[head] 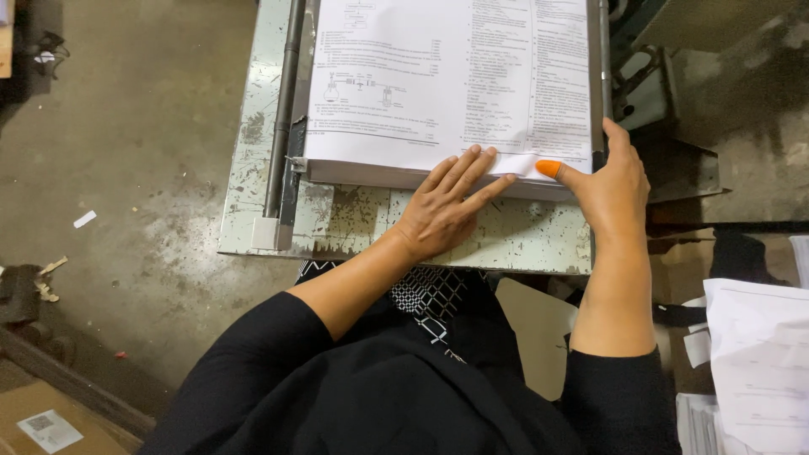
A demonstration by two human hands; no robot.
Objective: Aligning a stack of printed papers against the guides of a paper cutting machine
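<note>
The worn metal tabletop [354, 227] carries a thick stack of printed sheets [447, 93], squared between a dark rail at its left and a guide at its right. At the stack's near edge the left hand [442, 211] lies flat, fingers spread and pressing the front face, gripping nothing. Just right of it the right hand [611, 190], its thumb in an orange rubber cap [548, 168], lifts the top sheet's corner; too hard a pull could crease or tear that sheet, or skew the stack
</note>
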